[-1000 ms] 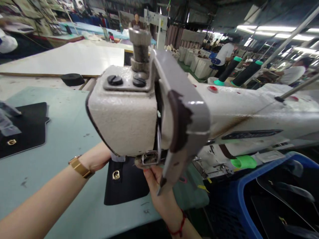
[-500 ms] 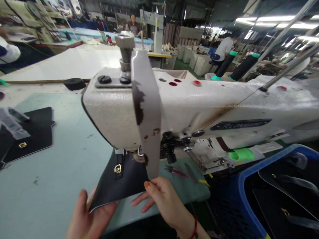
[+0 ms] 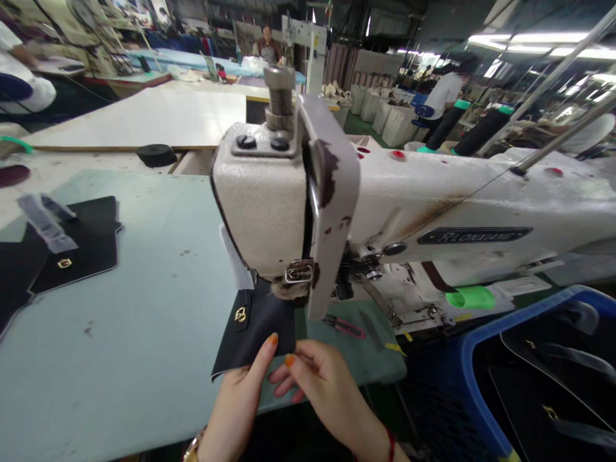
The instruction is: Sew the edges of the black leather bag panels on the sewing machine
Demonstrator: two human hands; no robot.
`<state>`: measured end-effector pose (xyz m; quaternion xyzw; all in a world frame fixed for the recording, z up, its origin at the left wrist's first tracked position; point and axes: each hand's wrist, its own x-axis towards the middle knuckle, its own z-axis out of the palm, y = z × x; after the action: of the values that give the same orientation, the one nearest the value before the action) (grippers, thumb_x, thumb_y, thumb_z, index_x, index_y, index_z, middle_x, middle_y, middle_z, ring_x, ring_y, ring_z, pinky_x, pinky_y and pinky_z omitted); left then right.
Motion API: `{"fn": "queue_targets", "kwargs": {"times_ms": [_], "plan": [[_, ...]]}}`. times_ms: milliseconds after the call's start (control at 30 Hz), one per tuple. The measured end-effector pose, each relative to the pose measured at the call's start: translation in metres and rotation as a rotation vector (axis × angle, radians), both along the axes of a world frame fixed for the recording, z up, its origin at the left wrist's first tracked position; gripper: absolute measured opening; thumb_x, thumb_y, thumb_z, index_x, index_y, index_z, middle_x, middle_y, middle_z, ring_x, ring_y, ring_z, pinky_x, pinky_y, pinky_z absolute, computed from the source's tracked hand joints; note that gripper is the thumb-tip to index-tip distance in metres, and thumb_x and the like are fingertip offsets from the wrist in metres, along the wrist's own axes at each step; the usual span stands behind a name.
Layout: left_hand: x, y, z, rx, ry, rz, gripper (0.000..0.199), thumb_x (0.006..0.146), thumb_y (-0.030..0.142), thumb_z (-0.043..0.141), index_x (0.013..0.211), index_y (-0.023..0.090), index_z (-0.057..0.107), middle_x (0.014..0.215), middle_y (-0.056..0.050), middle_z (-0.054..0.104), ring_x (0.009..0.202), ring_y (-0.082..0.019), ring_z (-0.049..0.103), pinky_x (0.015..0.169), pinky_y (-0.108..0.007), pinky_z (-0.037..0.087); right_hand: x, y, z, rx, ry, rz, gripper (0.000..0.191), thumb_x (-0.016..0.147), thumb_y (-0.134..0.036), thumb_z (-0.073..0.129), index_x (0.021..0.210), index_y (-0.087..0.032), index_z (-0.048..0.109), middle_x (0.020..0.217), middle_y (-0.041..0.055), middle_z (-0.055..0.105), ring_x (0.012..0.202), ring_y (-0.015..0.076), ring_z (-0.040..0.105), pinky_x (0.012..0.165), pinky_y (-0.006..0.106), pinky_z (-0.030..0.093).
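A black leather panel (image 3: 262, 317) with a gold buckle (image 3: 240, 314) on a short strap lies under the head of a white sewing machine (image 3: 262, 205). My left hand (image 3: 238, 401) grips its near edge, thumb on top and fingers underneath. At the near right corner, my right hand (image 3: 327, 391) pinches the panel between thumb and forefinger, the other fingers curled below. The machine head hides the panel's far side. A pale wrapped strip (image 3: 234, 260) rises from behind the panel, left of the head.
More black panels (image 3: 86, 240) with gold fittings lie on the green tabletop (image 3: 158, 321) at left. Pink-handled thread snips (image 3: 349, 327) rest right of the hands. A blue basket (image 3: 469, 378) holding similar pieces stands at right. Co-workers sit farther back.
My left hand has moved right and its thumb now presses on the panel's top. The panel has turned and shifted slightly. The machine's grey lever looks swung rightward, and the camera view has shifted.
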<state>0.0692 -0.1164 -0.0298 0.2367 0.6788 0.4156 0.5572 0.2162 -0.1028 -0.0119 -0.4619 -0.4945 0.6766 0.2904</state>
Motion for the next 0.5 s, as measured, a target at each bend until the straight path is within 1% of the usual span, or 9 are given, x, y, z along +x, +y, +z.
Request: {"fn": "queue_targets", "kwargs": {"times_ms": [67, 167, 233, 333, 433, 500], "plan": [[0.002, 0.000, 0.002, 0.019, -0.020, 0.003, 0.062, 0.055, 0.068, 0.077, 0.084, 0.013, 0.078, 0.091, -0.009, 0.076, 0.096, -0.030, 0.065, 0.092, -0.035, 0.050, -0.001, 0.001, -0.003, 0.018, -0.012, -0.016, 0.039, 0.095, -0.048, 0.052, 0.084, -0.012, 0.061, 0.073, 0.0080, 0.072, 0.063, 0.0156, 0.071, 0.051, 0.016, 0.045], [0.004, 0.000, -0.002, 0.045, -0.105, 0.023, 0.053, 0.061, 0.063, 0.077, 0.079, 0.013, 0.076, 0.088, -0.008, 0.075, 0.086, -0.024, 0.064, 0.085, -0.032, 0.050, -0.004, 0.004, -0.008, 0.025, 0.011, -0.045, 0.045, 0.094, -0.055, 0.050, 0.079, -0.013, 0.058, 0.062, 0.0061, 0.068, 0.052, 0.0131, 0.065, 0.045, 0.015, 0.040], [0.003, 0.000, -0.008, 0.019, -0.167, 0.019, 0.051, 0.064, 0.061, 0.077, 0.072, 0.012, 0.075, 0.081, -0.009, 0.073, 0.080, -0.023, 0.062, 0.080, -0.032, 0.051, -0.006, 0.005, -0.010, 0.005, 0.042, -0.065, 0.046, 0.093, -0.056, 0.051, 0.078, -0.013, 0.058, 0.058, 0.0051, 0.067, 0.047, 0.0120, 0.062, 0.043, 0.015, 0.038], [-0.002, -0.001, -0.015, -0.033, -0.189, -0.024, 0.051, 0.063, 0.062, 0.078, 0.061, 0.011, 0.072, 0.067, -0.009, 0.068, 0.069, -0.021, 0.060, 0.069, -0.032, 0.050, -0.007, 0.005, -0.011, -0.013, 0.077, -0.100, 0.045, 0.090, -0.056, 0.055, 0.077, -0.013, 0.059, 0.057, 0.0040, 0.065, 0.044, 0.0104, 0.057, 0.042, 0.016, 0.038], [-0.006, -0.001, -0.015, -0.048, -0.193, -0.076, 0.052, 0.064, 0.063, 0.077, 0.059, 0.011, 0.071, 0.058, -0.006, 0.061, 0.060, -0.018, 0.055, 0.062, -0.031, 0.047, -0.006, 0.005, -0.012, -0.012, 0.100, -0.110, 0.045, 0.089, -0.056, 0.057, 0.077, -0.013, 0.060, 0.054, 0.0019, 0.062, 0.042, 0.0088, 0.053, 0.042, 0.016, 0.038], [-0.007, 0.000, -0.012, -0.030, -0.170, -0.101, 0.053, 0.064, 0.064, 0.075, 0.061, 0.011, 0.072, 0.056, -0.005, 0.060, 0.057, -0.017, 0.053, 0.058, -0.030, 0.046, -0.005, 0.004, -0.012, 0.006, 0.113, -0.115, 0.045, 0.090, -0.055, 0.056, 0.077, -0.013, 0.060, 0.052, 0.0005, 0.059, 0.041, 0.0082, 0.051, 0.044, 0.016, 0.039]]}}
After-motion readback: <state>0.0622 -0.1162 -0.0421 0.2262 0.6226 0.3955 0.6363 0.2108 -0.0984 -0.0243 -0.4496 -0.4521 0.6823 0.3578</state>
